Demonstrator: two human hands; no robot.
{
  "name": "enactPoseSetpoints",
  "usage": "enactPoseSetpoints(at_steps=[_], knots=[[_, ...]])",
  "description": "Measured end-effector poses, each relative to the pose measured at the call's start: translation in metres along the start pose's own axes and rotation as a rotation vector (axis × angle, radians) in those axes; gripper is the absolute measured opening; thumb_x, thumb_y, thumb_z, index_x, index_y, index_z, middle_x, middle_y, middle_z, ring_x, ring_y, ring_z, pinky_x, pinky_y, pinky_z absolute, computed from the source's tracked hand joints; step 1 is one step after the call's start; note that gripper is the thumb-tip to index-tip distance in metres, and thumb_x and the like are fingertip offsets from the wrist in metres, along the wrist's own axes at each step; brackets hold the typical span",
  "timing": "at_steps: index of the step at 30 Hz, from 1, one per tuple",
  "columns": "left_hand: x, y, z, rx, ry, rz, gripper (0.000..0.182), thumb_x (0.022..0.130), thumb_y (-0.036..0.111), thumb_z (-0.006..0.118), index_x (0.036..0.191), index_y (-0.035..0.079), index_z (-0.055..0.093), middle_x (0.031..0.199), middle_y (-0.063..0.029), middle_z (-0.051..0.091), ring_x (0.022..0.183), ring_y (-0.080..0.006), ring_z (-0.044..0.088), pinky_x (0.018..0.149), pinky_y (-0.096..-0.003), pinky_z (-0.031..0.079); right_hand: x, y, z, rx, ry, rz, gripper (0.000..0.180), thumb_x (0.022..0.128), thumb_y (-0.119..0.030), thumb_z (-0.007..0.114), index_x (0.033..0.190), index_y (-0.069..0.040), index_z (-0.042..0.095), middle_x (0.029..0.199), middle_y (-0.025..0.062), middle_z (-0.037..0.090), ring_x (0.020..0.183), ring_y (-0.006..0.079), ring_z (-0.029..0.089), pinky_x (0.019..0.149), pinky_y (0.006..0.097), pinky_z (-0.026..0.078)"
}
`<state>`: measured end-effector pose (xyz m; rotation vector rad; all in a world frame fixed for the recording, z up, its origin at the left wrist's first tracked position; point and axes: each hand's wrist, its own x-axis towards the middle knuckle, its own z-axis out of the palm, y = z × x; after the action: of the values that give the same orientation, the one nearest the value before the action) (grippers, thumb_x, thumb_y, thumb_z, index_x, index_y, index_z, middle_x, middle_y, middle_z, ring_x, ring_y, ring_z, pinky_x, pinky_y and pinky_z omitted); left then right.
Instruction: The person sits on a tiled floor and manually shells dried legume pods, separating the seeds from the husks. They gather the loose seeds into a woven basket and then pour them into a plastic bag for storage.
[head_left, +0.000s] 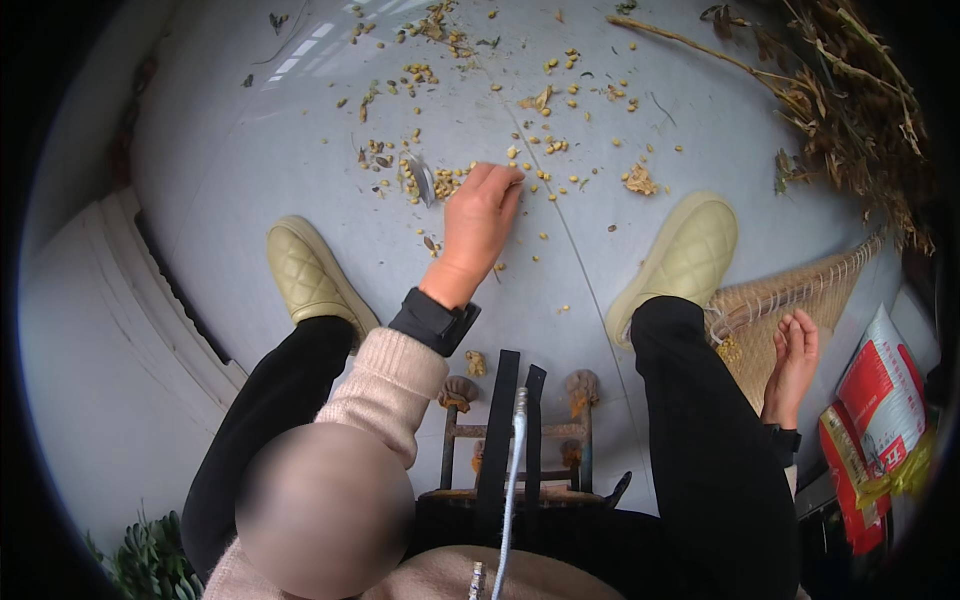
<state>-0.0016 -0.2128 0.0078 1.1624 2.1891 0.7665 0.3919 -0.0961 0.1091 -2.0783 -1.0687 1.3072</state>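
My left hand (480, 214) reaches down to the tiled floor with its fingertips drawn together. Whether anything is pinched between them is hidden. Beside those fingers lies a small pile of yellow soybeans (448, 182). A curved, shiny grey sliver (422, 180) rests at the pile's left side. Out past my right knee, my right hand (795, 356) hangs over a woven winnowing basket (757, 371), its fingers loosely curled and nothing visible in them. A few beans (727, 349) sit in the basket, partly hidden by my leg.
More beans and dry leaf bits (540, 99) are scattered ahead. Dried bean stalks (840, 97) are heaped at upper right. Red-and-white printed bags (881, 397) stand at right. My green quilted slippers (694, 240) flank the beans. A low metal-framed stool (517, 431) is below me.
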Motion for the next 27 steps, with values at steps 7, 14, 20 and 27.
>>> enactPoseSetpoints(at_steps=[7,14,20,27], knots=[[0.032,-0.002,0.012,0.404,-0.179,0.199,0.013,0.072,0.008,0.063,0.084,0.009,0.062,0.08,-0.0067,0.061,0.067,-0.0291,0.06,0.059,-0.0356,0.049,-0.005,-0.059,0.045,-0.009,-0.291,-0.126,0.016,0.09,-0.011,0.052,0.103,-0.002,0.056,0.092,0.0037,0.06,0.077,0.008,0.054,0.072,0.0213,0.045],[-0.003,0.101,0.018,-0.401,-0.267,-0.003,0.013,0.072,0.005,0.063,0.084,0.008,0.06,0.075,-0.0057,0.06,0.058,-0.0172,0.058,0.053,-0.0282,0.047,-0.005,-0.096,0.112,-0.106,-0.825,0.156,0.024,0.093,-0.016,0.047,0.109,0.001,0.054,0.095,0.0067,0.06,0.084,0.0099,0.058,0.074,0.0227,0.049],[-0.026,0.154,0.024,-0.585,-0.084,0.212,0.016,0.074,0.003,0.063,0.089,0.007,0.057,0.085,-0.0075,0.058,0.069,-0.0226,0.06,0.059,-0.0306,0.05,-0.003,-0.083,0.118,0.149,-0.871,0.448,0.024,0.094,-0.018,0.045,0.1,0.002,0.055,0.085,0.0054,0.057,0.073,0.01,0.056,0.065,0.0216,0.047],[-0.031,0.009,-0.009,-0.002,0.075,0.114,0.026,0.072,-0.004,0.057,0.095,0.006,0.056,0.1,-0.0118,0.055,0.095,-0.0291,0.053,0.078,-0.0353,0.046,0.0,-0.055,0.019,-0.05,-0.508,0.146,0.013,0.093,-0.018,0.048,0.096,-0.006,0.053,0.07,-0.0051,0.043,0.054,0.0017,0.038,0.045,0.0155,0.03]])
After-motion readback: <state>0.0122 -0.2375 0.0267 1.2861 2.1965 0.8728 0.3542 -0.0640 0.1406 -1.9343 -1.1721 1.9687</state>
